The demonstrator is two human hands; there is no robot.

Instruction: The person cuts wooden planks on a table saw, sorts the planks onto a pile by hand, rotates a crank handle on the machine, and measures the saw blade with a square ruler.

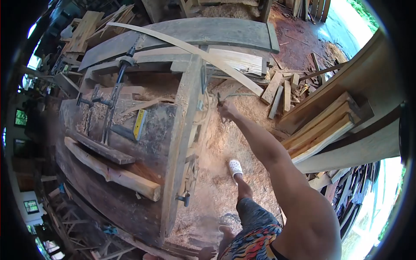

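My right hand (228, 111) is stretched out over the sawdust-covered floor, beyond the workbench's right edge. Its fingers are closed round a thin dark tool (219, 99), whose exact kind I cannot make out. Low in the view, my left hand (207, 253) hangs near the bench's bottom corner, small and dark, with its fingers slightly apart and nothing seen in it. On the workbench (177, 143) are a metal clamp (115, 93), a square with a yellow blade (139, 125) and a thick wooden piece (117, 175). A long thin wooden strip (190, 48) slants across the far end.
Wood offcuts (277, 93) lie on the floor past my right hand. Thick boards (323, 130) and a large curved plank (351, 149) stand at the right. A long grey board (208, 32) spans the back. A foot in a white clog (235, 167) rests on the sawdust.
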